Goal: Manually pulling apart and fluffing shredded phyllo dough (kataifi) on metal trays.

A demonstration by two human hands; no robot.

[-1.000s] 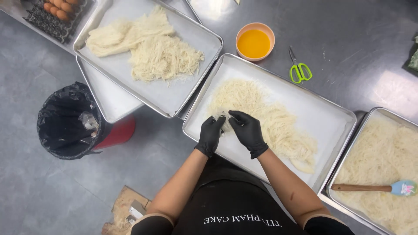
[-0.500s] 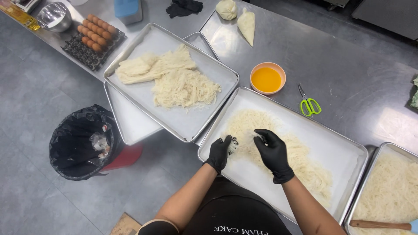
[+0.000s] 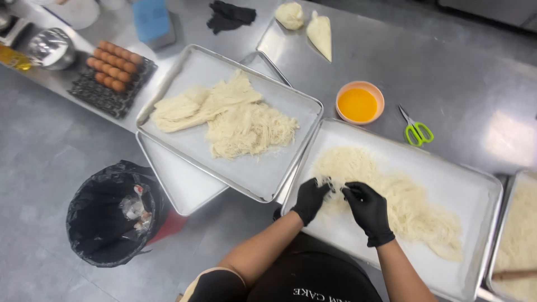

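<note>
Down at the far left, on the floor beside the steel counter, sits a bin lined with a black bag, with scraps showing inside it. Above it, on the counter's edge, a dark tray of brown eggs lies near a shiny metal bowl. Moving right, a metal baking tray holds a heap of pale, thread-like noodles, and it rests partly on top of another bare tray. Next comes your left hand, in a black glove, its fingers curled and pinching a small tuft of strands at the near left end of the noodle pile. That pile lies spread across the lined tray straight in front of you, running from your hands toward its right end. Your right hand, gloved in black too, sits just beside the left, fingers bent and closed on the same strands, so both hands meet over the pile's left end. Beyond the tray, an orange bowl of yellow liquid stands on the counter, with green-handled scissors just to its right. At the far right edge, another tray of noodles is partly in view.
</note>
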